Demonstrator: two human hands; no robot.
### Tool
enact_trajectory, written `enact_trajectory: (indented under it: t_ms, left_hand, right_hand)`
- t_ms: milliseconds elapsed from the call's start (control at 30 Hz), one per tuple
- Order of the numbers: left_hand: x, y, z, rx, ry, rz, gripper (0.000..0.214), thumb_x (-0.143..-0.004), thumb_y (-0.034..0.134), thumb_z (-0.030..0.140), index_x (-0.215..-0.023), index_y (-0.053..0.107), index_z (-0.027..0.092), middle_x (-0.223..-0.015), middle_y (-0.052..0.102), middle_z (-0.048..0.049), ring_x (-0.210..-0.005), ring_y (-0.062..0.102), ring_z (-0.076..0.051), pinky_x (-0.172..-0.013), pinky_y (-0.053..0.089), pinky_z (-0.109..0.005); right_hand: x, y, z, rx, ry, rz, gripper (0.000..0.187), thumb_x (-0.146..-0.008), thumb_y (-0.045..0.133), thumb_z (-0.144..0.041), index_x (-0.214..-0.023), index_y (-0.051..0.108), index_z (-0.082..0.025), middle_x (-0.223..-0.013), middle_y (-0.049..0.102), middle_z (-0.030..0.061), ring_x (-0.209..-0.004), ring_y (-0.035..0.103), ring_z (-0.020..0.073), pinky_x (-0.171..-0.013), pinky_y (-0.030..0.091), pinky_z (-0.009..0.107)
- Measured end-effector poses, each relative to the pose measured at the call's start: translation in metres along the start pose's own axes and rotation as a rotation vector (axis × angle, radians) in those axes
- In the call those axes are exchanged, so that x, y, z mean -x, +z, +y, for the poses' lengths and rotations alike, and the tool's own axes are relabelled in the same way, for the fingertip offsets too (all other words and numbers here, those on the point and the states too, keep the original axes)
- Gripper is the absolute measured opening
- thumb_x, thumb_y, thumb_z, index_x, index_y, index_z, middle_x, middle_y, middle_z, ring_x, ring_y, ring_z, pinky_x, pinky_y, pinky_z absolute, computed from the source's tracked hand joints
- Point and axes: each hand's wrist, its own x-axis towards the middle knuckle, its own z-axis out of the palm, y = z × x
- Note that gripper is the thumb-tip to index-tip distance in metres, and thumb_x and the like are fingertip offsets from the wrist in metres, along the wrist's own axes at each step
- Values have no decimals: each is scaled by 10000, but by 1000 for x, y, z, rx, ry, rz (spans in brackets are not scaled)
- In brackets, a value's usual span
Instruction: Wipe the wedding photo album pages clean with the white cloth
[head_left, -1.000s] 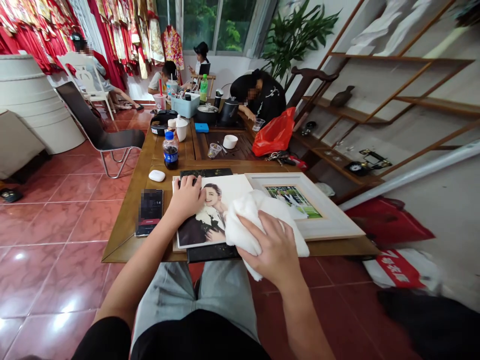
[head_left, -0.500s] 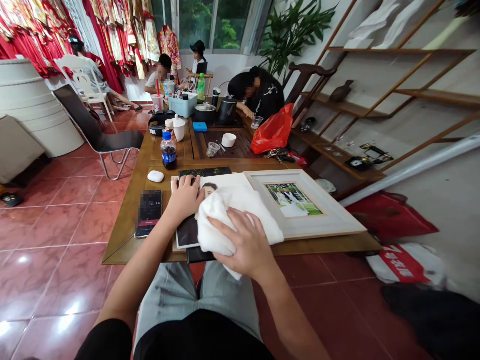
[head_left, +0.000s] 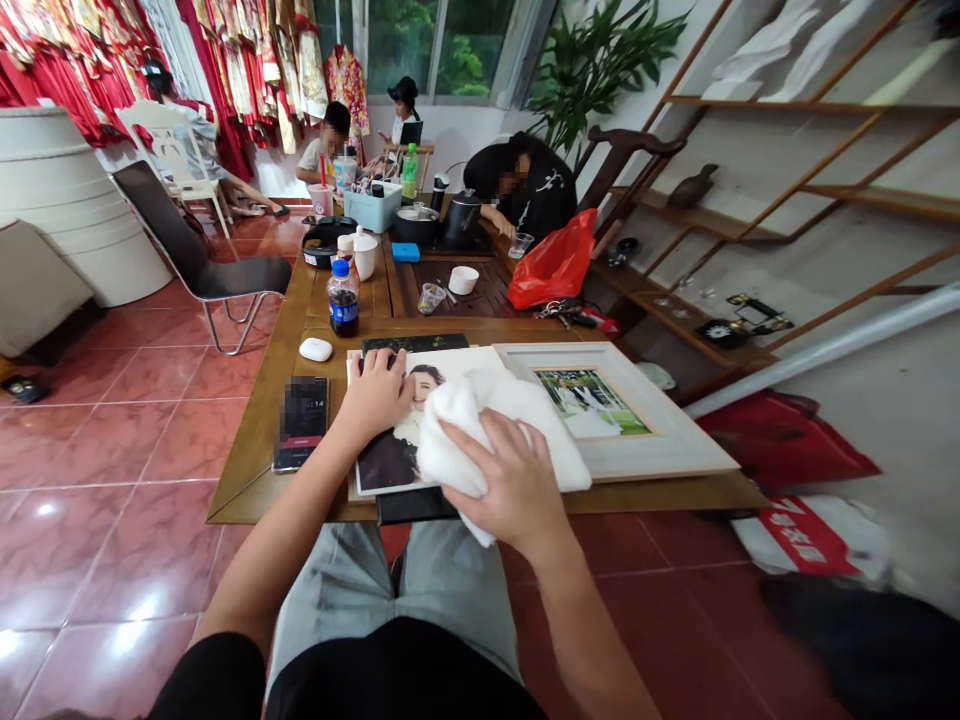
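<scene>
A large portrait photo print (head_left: 390, 455) lies on the near edge of a wooden table (head_left: 255, 440). My left hand (head_left: 375, 395) presses flat on its upper left part, fingers spread. My right hand (head_left: 510, 480) grips a bunched white cloth (head_left: 517, 410) and holds it down on the print's right side. A white picture frame (head_left: 660, 440) holding a small photo lies just to the right, partly under the cloth. A black board (head_left: 412, 343) shows beneath the print.
A phone (head_left: 301, 420), a white earbud case (head_left: 316, 349) and a cola bottle (head_left: 343, 300) sit left of the print. Cups, a kettle, a red plastic bag (head_left: 551, 265) and a seated person (head_left: 525, 185) are at the far end. Wooden shelves (head_left: 750, 200) stand right, a black chair (head_left: 195, 260) left.
My right hand slid the cloth left across the print, covering the face, then came partly back to the right. My left hand stayed in place.
</scene>
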Motion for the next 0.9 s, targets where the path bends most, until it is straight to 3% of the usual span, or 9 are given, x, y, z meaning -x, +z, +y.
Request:
enact_trajectory:
  t_ms: [133,233,533,633,900]
  left_hand:
    - [-1,3,-5,-23,16,-4,515,-1074,364,383,-1522,483,158,-1480,544,-166,-1398,443,-322,-1212,266,-549]
    - [-2,3,-7,-25,19,-15,515,-1078,366,393,-1527,478,164,-1479,543,-167,-1397,444,-323,-1211,266,-551]
    - [-1,0,-2,-1,6,-8,507,-1046,392,338,-1498,516,144,-1468,556,-167,-1389,457,-314,-1218,266,-533]
    - [-1,0,-1,-9,4,-9,504,-1048,384,343,-1494,519,152,-1468,558,-165,-1382,462,-316,-1212,277,-538]
    - [-1,-1,-3,-3,21,-13,508,-1069,383,368,-1504,493,130,-1476,547,-177,-1399,448,-324,-1214,267,-553]
  right_hand:
    - [-9,3,-28,-94,-85,-63,710,-819,687,-500,-1498,559,-336,-1394,587,131,-1327,463,396,-1123,277,573]
    - [-11,4,-31,-119,-95,-63,733,-809,705,-515,-1505,549,-349,-1392,594,121,-1328,470,381,-1132,271,556]
    - [5,4,33,58,87,70,541,-925,602,-472,-1428,633,-275,-1327,639,147,-1233,571,337,-1022,375,472]
    - [3,3,40,76,111,107,484,-958,576,-452,-1392,662,-258,-1257,677,143,-1223,594,325,-994,378,450]
    - [-16,7,-3,-30,-62,28,609,-902,664,-522,-1462,600,-290,-1361,648,147,-1281,552,337,-1080,304,496]
